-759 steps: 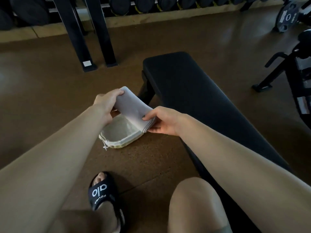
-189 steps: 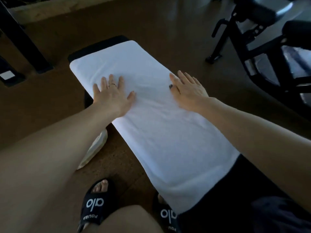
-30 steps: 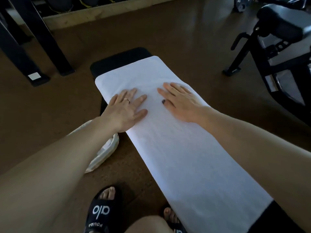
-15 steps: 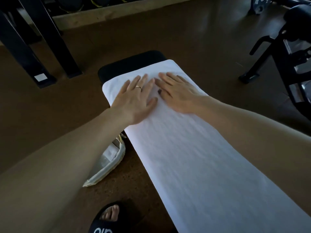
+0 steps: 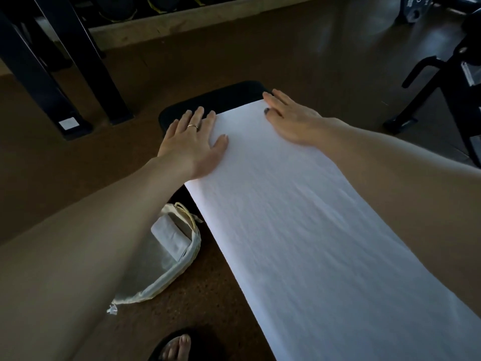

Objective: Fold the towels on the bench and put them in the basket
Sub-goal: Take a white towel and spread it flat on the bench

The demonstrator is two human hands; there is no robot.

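Both hands lie flat with straight, spread fingers at the far end of a long white towel (image 5: 299,217), gripping nothing. The left hand (image 5: 191,142) presses on the towel's far left corner, a ring (image 5: 193,126) on one finger, and its fingertips reach past the cloth onto the black padding of the desk (image 5: 216,100). The right hand (image 5: 291,119) rests palm down on the far right corner, dark polish on the thumbnail, its fingers running along the towel's right edge. The towel is spread lengthwise over the desk and covers nearly all of it, so that only the rounded far end of the padding shows beyond the cloth. On the brown floor (image 5: 247,56) just left of the desk, partly behind the left forearm, sits a pale cloth-lined basket (image 5: 166,277) with a folded white towel (image 5: 170,237) lying inside it. Nearer the bottom edge, toes in a dark sandal (image 5: 177,345) show on the floor. Black steel legs of a rack (image 5: 86,63) stand at the upper left, and a black machine frame (image 5: 442,84) stands at the right.
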